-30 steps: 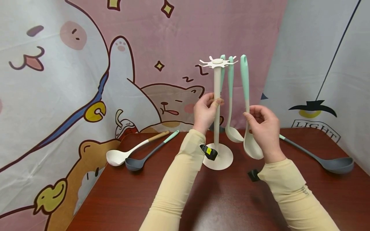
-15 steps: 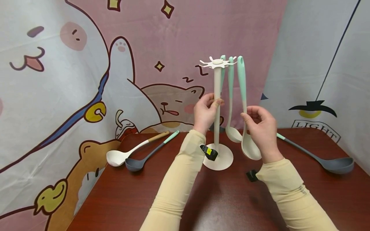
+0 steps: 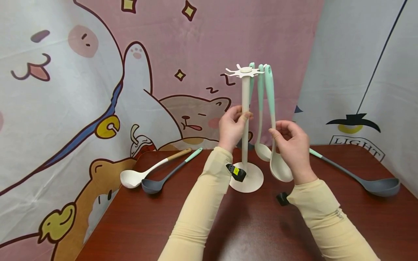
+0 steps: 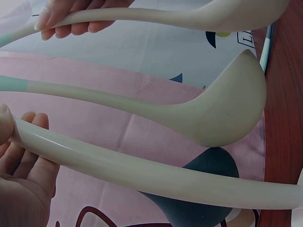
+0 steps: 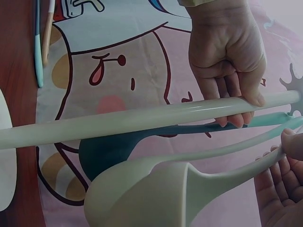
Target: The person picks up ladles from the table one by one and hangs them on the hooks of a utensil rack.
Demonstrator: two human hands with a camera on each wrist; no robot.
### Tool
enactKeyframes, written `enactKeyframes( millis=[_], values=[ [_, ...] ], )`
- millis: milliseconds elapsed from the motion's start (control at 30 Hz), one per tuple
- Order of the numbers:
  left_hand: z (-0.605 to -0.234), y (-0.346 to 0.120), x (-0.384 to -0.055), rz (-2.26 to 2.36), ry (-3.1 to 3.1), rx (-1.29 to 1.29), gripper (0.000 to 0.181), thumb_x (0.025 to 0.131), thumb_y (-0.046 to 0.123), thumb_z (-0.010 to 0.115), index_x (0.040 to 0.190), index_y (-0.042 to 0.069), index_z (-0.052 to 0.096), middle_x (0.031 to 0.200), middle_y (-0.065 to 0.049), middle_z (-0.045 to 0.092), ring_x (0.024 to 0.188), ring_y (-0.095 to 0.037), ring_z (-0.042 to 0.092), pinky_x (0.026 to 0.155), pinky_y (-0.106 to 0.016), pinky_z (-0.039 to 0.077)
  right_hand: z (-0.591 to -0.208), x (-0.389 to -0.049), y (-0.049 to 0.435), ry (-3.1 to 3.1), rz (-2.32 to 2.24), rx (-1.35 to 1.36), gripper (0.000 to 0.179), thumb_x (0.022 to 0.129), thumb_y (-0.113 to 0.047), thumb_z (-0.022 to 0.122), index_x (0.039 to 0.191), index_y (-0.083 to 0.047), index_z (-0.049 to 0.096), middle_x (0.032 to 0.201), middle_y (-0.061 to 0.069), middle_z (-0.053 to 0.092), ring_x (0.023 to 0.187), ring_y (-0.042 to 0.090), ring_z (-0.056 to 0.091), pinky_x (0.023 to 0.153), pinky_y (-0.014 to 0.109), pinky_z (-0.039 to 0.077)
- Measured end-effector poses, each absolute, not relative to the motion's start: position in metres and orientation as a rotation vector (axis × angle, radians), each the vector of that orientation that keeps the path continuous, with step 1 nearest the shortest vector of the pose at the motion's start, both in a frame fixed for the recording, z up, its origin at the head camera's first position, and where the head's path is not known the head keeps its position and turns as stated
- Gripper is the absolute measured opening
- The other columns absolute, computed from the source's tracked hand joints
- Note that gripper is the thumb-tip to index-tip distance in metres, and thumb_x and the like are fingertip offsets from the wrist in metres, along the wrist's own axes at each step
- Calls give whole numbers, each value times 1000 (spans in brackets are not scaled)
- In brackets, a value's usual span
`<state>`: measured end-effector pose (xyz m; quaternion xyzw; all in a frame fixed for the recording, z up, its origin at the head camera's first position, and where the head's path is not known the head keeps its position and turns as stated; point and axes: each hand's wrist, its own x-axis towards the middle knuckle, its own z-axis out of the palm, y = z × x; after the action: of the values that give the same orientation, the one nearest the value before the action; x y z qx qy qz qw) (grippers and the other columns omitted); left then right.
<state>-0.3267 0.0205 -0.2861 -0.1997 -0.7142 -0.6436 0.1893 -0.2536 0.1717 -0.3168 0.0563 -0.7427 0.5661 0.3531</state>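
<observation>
A cream stand (image 3: 245, 145) rises from a round base, with a ring of hooks on top. My left hand (image 3: 231, 127) grips its pole about midway. My right hand (image 3: 294, 148) pinches the neck of a cream ladle (image 3: 280, 169) with a mint handle, held upright, bowl down. The handle's top end is at the rack's right-hand hooks; whether a hook passes through its hole I cannot tell. Beside it hangs another cream ladle (image 3: 260, 98) with a mint handle. A dark blue-grey ladle (image 5: 102, 153) hangs behind the pole, mostly hidden in the head view.
On the table's left lie a white ladle (image 3: 130, 178) with a tan handle and a grey ladle (image 3: 152, 186) with a mint handle. Another grey ladle (image 3: 380, 186) lies at the right. A patterned cloth (image 3: 202, 43) hangs behind the brown table (image 3: 137, 224).
My right hand has moved left and slightly down with the ladle, bringing the handle's top from apart to right at the rack's hooks. My left hand has stayed on the pole.
</observation>
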Motion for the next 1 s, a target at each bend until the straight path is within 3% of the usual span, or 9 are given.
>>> enactKeyframes(
  millis=[300,1000],
  values=[
    [-287,21,-326,-1806,-2015,-557,16,95,15,68,108,7,70,93,-2,75,84,-6,70,77,-25,52,-318,-255,169,-1913,1427,164,21,91,-7,72,105,7,67,89,-6,62,79,7,59,69,16,47],
    [-286,20,-327,-1784,-2025,-558,20,96,14,67,112,2,69,94,-3,75,84,-7,70,77,-25,53,-322,-257,163,-1934,1429,218,18,91,-7,72,104,6,67,85,1,65,75,7,60,67,17,47]
  ],
)
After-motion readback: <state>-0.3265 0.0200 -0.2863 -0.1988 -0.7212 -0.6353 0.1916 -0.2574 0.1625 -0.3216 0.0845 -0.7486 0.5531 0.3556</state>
